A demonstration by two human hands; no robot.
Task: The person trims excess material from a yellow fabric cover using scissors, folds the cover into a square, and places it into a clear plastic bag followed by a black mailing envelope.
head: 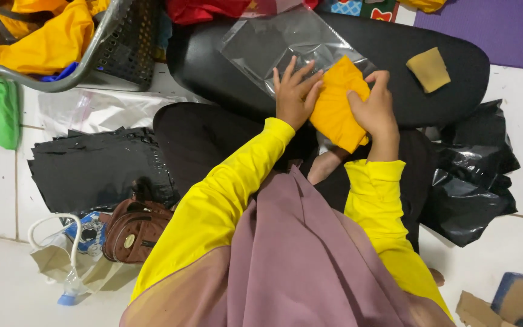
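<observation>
A folded orange-yellow cloth lies at the mouth of a clear plastic bag on a black oval surface. My left hand presses flat on the cloth's left side with fingers spread. My right hand grips the cloth's right edge, thumb on top. Both arms wear bright yellow sleeves. The cloth's upper end seems to sit partly inside the bag.
A small tan folded piece rests on the black surface at the right. Black plastic bags lie at the left and right. A brown pouch, a wire basket and yellow garments sit at the left.
</observation>
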